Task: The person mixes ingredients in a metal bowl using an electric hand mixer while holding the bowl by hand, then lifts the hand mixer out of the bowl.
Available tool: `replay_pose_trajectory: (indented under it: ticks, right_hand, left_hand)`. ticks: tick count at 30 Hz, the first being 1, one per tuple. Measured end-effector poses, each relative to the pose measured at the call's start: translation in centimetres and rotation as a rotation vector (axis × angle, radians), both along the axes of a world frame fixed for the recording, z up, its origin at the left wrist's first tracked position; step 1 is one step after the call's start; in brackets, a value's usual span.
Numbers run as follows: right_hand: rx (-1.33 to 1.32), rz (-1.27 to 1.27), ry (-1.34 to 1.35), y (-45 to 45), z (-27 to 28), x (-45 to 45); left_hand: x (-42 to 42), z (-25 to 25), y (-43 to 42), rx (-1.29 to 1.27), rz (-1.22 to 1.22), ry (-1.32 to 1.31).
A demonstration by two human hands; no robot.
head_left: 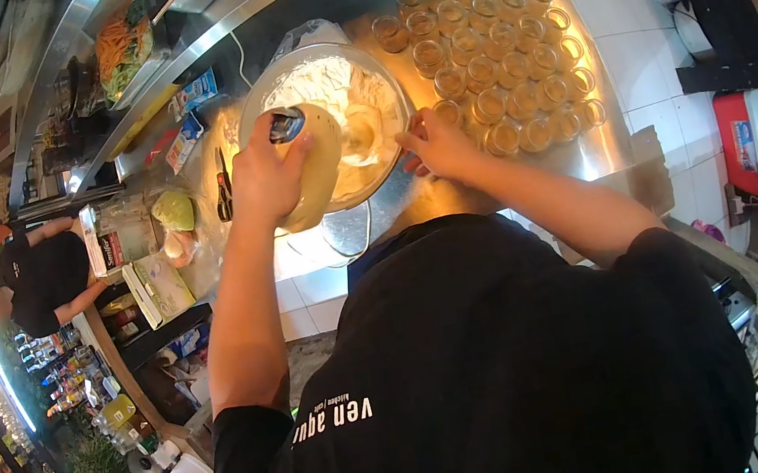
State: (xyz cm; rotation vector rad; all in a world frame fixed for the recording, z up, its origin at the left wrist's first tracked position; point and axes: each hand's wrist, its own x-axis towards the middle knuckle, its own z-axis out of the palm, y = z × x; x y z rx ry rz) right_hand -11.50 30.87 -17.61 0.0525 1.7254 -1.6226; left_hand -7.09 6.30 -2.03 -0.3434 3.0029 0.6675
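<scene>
My left hand (265, 175) is closed on a rounded, pale yellow container (318, 171), tilted over the left side of a large mixing bowl (397, 93). A dark, shiny round part (285, 124) shows at the container's top, beside my thumb; I cannot tell what it is. Inside the bowl lies a pale, creamy mixture (356, 100), whiter at the far side and partly hidden by the container. At the bowl's right edge my right hand (440, 146) has its fingers curled, thumb and fingertips at the rim.
Several glass jars (511, 69) stand in rows to the right on the metal counter (600, 89). Left of the bowl are scissors (223, 187), packets (185, 141), a cabbage (173, 211) and a box (159, 288). A cable runs below the bowl. Another person (45, 277) stands far left.
</scene>
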Motion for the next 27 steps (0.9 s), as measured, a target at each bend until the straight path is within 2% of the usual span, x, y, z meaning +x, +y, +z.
replay_pose_trajectory:
  ticks: [1, 3, 5, 8, 10, 11, 13, 14, 16, 20, 23, 25, 27]
  right_hand:
    - [0.004, -0.111, 0.104, 0.0, -0.3, 0.0]
    - [-0.028, -0.098, 0.099, 0.3, -0.9, -0.3]
    - [-0.065, -0.076, 0.101, -0.1, -1.5, 0.0]
    - [-0.140, 0.051, -0.042, -0.2, -2.7, 1.3]
    - [-0.017, 0.351, -0.136, 0.7, -1.2, 0.8]
    - [-0.015, 0.351, -0.138, 0.7, -0.8, 0.6]
    - [0.024, 0.127, 0.005, 0.6, -0.4, 0.4]
    - [0.023, 0.124, 0.005, 0.4, -0.4, 0.2]
    - [-0.076, -0.070, 0.130, -0.2, -1.1, -0.2]
    - [-0.096, -0.010, 0.147, -1.0, -2.1, 0.5]
    - [-0.017, 0.339, -0.009, -0.1, 0.0, 0.9]
    - [0.020, 0.285, 0.055, 0.3, 0.6, 0.6]
    - [0.055, 0.230, 0.114, 0.3, 0.3, 0.4]
  left_hand:
    - [0.0, 0.4, -0.1, 0.002, -0.006, -0.003]
    - [0.1, 1.1, -0.4, -0.021, -0.023, -0.091]
    - [0.0, 0.1, -0.2, -0.017, -0.027, -0.019]
    - [-0.7, -1.1, 0.4, 0.011, 0.031, 0.060]
    - [-0.8, -0.6, 1.0, 0.037, 0.099, 0.068]
    - [-0.6, 0.1, 0.9, 0.017, 0.084, 0.018]
    - [-0.2, 0.8, 0.6, -0.005, 0.062, -0.035]
    - [0.0, 1.0, 0.1, -0.023, 0.035, -0.062]
    - [-0.1, 0.9, -0.2, -0.046, 0.010, -0.084]
    - [-0.5, -1.6, -0.5, 0.041, 0.093, 0.046]
    - [-0.4, -2.2, -1.3, 0.031, 0.132, 0.085]
    - [-0.2, -0.8, -1.5, -0.021, 0.111, 0.062]
    - [0.1, 0.8, -1.5, -0.024, 0.113, -0.123]
